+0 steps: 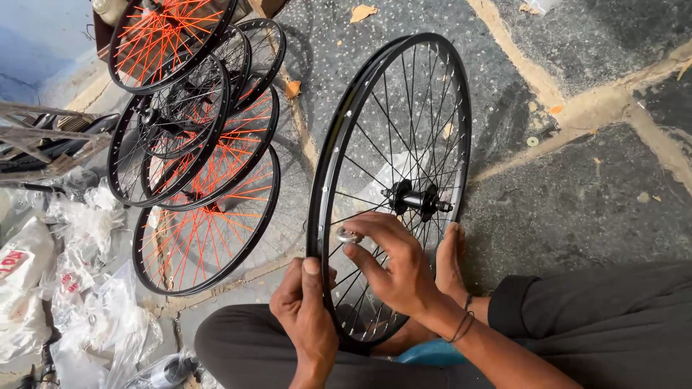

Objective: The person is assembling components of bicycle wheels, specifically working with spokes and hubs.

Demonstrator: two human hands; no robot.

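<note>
left hand [306,317] gripping black wheel rim [322,173], right hand [393,263] pinching small silver tool [349,235]

Stacked wheels [193,137] left; bare floor [591,187] right

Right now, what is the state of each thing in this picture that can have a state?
Black wheel: upright on its rim, held by both hands.
Left hand: gripping the rim's lower edge.
Right hand: pinching a small metal tool at the rim.
Hub: fitted at the centre, spokes in place.
Stacked wheels: lying overlapped on the floor.
Plastic bags: crumpled, loose.
</note>
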